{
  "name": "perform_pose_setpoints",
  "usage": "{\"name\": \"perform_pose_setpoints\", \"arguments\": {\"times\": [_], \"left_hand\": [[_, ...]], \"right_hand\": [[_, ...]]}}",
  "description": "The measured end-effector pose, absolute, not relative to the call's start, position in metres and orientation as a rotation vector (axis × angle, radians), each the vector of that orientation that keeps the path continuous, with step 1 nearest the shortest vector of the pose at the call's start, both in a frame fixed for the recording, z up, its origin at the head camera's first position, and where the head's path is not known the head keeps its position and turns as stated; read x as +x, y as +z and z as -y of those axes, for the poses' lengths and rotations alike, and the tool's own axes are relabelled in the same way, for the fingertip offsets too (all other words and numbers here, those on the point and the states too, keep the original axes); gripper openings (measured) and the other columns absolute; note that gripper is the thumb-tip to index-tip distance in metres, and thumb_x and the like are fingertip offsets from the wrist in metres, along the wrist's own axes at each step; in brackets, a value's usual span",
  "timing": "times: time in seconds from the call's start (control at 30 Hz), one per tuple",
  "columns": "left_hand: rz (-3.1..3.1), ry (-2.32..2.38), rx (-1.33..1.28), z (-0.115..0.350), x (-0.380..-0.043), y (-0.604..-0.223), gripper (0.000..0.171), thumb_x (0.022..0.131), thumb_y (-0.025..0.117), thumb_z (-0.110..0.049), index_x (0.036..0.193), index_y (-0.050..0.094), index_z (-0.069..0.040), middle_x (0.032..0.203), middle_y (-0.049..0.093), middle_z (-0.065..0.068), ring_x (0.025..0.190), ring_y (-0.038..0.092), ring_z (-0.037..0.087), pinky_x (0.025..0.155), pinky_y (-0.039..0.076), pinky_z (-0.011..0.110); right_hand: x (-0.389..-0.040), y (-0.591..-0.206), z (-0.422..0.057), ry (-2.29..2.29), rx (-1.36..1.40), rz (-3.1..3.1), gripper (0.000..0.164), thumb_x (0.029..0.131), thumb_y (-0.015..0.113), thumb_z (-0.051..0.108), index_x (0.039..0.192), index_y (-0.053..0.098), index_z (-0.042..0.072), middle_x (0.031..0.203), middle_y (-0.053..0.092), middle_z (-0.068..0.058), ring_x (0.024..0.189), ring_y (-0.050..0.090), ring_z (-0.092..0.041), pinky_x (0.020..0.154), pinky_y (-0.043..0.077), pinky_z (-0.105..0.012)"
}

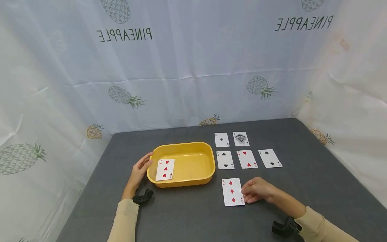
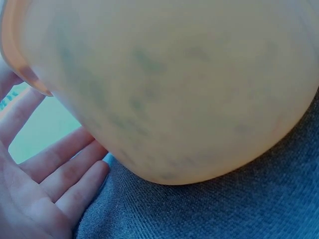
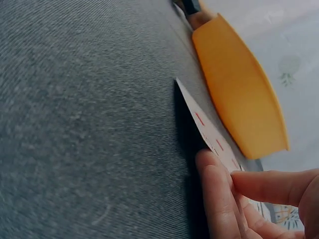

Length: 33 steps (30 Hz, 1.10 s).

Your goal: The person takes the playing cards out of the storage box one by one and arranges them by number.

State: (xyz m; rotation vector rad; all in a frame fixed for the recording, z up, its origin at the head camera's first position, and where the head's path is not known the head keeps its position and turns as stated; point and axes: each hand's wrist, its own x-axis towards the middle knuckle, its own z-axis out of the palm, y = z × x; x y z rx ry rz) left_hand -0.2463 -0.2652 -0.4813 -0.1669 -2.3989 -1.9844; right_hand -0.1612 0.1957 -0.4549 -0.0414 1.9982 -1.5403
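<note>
My right hand (image 1: 257, 191) pinches the right edge of a three of diamonds playing card (image 1: 232, 192) between thumb and fingers. In the right wrist view the card (image 3: 212, 132) slants up off the dark cloth, a shadow beneath it. At the left end of a yellow oblong tray (image 1: 181, 184), my left hand (image 1: 140, 168) touches the rim. The left wrist view shows its fingers (image 2: 70, 177) fairly straight, their tips against the tray's outer wall. Inside the tray, at its left, lies a three of hearts (image 1: 165, 169), face up.
Right of the tray, face-up cards lie in two rows: an ace of clubs (image 1: 222, 139) and an ornate ace (image 1: 241, 138) behind, then a two of clubs (image 1: 225, 160), two of hearts (image 1: 247, 159) and two of spades (image 1: 270, 158). A pineapple-print curtain (image 1: 187, 101) hangs behind the table (image 1: 187, 215).
</note>
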Motion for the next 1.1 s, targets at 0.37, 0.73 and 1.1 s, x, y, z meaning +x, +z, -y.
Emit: {"name": "perform_pose_setpoints", "arguments": {"times": [0.37,0.73,1.1], "left_hand": [[2.367,-2.015,-0.211,0.264,-0.246,-0.482,0.047,0.101,0.050,-0.019,0.144,0.043,-0.002,0.142,0.045,0.029,0.103,0.059,-0.007,0.085,0.050,0.011],[2.370,-2.003,-0.191,0.265,-0.246,-0.482,0.047,0.100,0.053,-0.021,0.143,0.044,-0.003,0.131,0.057,0.006,0.104,0.059,-0.006,0.086,0.050,0.011],[2.366,-2.003,-0.211,0.268,-0.247,-0.484,0.048,0.100,0.053,-0.023,0.144,0.043,-0.006,0.127,0.057,-0.003,0.105,0.059,-0.008,0.085,0.050,0.011]], "right_hand": [[-0.160,-0.450,-0.191,-1.472,-0.082,-2.164,0.024,0.088,0.064,0.007,0.097,0.066,-0.015,0.065,0.067,0.002,0.055,0.064,-0.002,0.054,0.055,-0.020],[-0.170,-0.437,-0.194,-1.503,-0.134,-2.077,0.027,0.088,0.065,0.016,0.094,0.068,-0.011,0.066,0.068,0.006,0.057,0.065,-0.002,0.055,0.054,-0.017],[-0.187,-0.401,-0.140,-1.608,-0.128,-1.895,0.037,0.094,0.060,0.019,0.112,0.060,-0.013,0.079,0.073,0.002,0.071,0.070,-0.006,0.069,0.058,-0.022]]}}
